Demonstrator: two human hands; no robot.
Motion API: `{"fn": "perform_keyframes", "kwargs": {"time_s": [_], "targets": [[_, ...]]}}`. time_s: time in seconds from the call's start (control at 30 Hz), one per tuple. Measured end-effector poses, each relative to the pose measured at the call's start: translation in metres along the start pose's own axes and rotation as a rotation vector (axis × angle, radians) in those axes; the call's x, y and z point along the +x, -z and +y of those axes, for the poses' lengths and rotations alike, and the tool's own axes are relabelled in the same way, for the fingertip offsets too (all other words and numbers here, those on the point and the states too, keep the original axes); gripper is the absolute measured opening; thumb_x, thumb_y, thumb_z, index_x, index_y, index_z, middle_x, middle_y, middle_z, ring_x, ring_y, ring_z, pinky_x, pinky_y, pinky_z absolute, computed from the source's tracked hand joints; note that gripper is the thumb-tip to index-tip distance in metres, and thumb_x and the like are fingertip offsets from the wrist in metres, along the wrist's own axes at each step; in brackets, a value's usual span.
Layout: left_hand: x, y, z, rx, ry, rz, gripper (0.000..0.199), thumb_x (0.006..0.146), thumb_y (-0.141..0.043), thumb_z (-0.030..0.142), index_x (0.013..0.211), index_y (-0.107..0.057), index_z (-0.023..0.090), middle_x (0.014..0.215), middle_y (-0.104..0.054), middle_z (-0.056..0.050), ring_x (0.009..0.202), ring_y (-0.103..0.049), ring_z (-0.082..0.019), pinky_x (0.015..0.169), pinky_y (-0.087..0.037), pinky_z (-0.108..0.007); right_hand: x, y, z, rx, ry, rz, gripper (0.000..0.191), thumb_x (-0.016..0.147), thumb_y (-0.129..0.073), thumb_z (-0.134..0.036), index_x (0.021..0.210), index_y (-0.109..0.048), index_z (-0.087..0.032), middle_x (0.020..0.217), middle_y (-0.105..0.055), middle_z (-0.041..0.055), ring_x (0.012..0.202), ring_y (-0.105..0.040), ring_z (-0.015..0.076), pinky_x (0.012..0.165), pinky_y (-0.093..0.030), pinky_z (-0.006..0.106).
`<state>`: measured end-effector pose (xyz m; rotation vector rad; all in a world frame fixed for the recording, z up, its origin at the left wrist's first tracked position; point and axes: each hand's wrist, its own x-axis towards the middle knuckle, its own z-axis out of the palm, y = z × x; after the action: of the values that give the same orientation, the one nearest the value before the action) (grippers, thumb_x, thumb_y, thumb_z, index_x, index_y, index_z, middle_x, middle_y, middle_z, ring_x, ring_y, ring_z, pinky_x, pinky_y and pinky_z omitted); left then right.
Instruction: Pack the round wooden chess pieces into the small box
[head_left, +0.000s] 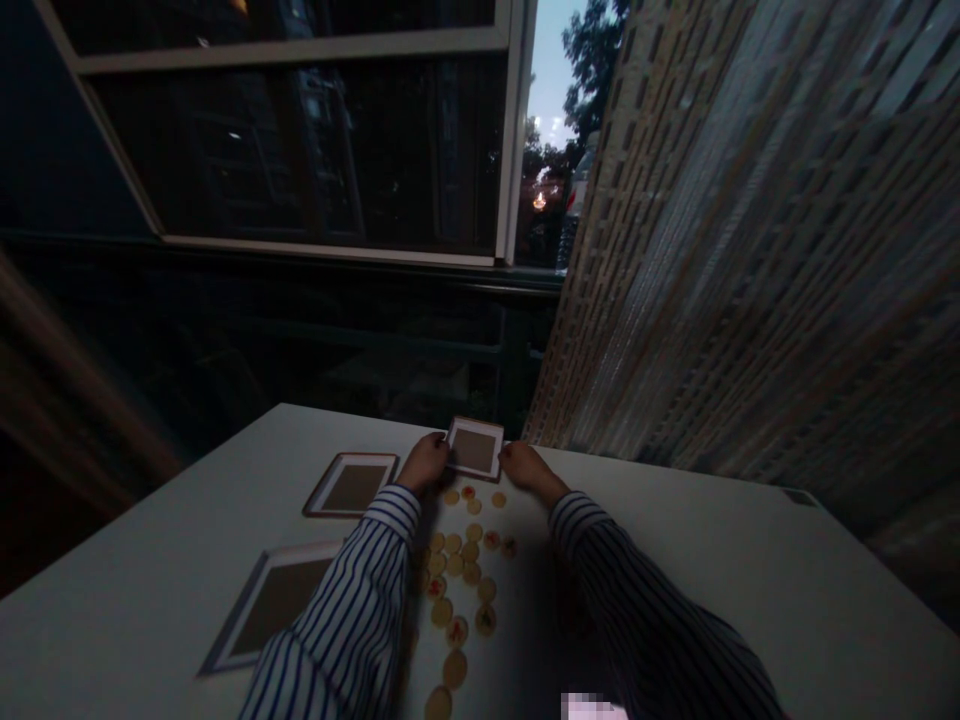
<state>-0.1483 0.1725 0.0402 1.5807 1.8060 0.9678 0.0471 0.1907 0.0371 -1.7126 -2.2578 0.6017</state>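
Note:
Near the far edge of the white table, a small framed tray (475,447) with a brown middle is gripped at both sides. My left hand (426,462) is closed on its left edge, and my right hand (525,468) is closed on its right edge. Between my forearms lie several round, pale yellow pieces (454,667), some with red or dark characters. To the left, a second framed tray (356,487) rests on the table, and a larger one (281,605) lies nearer, partly covered by my left sleeve.
The white table (675,520) has a small dark inset (799,497) near its right rear edge. Behind it stand a window (337,150) and a beaded curtain (675,230). A bottle (581,200) is by the window. A pale pixelated patch shows at the bottom.

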Motion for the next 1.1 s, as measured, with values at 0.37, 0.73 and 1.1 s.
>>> {"fn": "perform_keyframes", "kwargs": {"time_s": [0.37, 0.73, 1.1], "targets": [[-0.017, 0.003, 0.018, -0.077, -0.052, 0.034, 0.036, 0.072, -0.047, 0.006, 0.106, -0.058, 0.007, 0.105, -0.064, -0.014, 0.094, -0.059, -0.017, 0.08, -0.043, -0.023, -0.018, 0.02, 0.004, 0.088, 0.036, 0.125, 0.027, 0.079, -0.042, -0.018, 0.082, -0.067, -0.011, 0.082, -0.068, 0.0117, 0.076, -0.06, 0.0165, 0.062, -0.037, 0.022], [-0.034, 0.002, 0.031, -0.152, -0.054, 0.057, 0.037, 0.073, -0.051, 0.012, 0.11, -0.054, 0.008, 0.102, -0.064, -0.014, 0.09, -0.061, -0.018, 0.075, -0.046, -0.025, -0.048, 0.045, 0.001, 0.198, 0.087, 0.222, 0.028, 0.079, -0.041, -0.018, 0.085, -0.067, -0.012, 0.085, -0.068, 0.0085, 0.077, -0.06, 0.0162, 0.067, -0.04, 0.022], [-0.06, -0.007, 0.046, -0.18, -0.109, 0.066, 0.038, 0.075, -0.052, 0.017, 0.112, -0.055, 0.008, 0.096, -0.066, -0.013, 0.085, -0.062, -0.018, 0.076, -0.046, -0.027, -0.085, 0.065, 0.007, 0.331, 0.154, 0.281, 0.029, 0.08, -0.041, -0.018, 0.093, -0.067, -0.013, 0.088, -0.068, 0.0061, 0.084, -0.06, 0.0169, 0.074, -0.043, 0.024]]}}
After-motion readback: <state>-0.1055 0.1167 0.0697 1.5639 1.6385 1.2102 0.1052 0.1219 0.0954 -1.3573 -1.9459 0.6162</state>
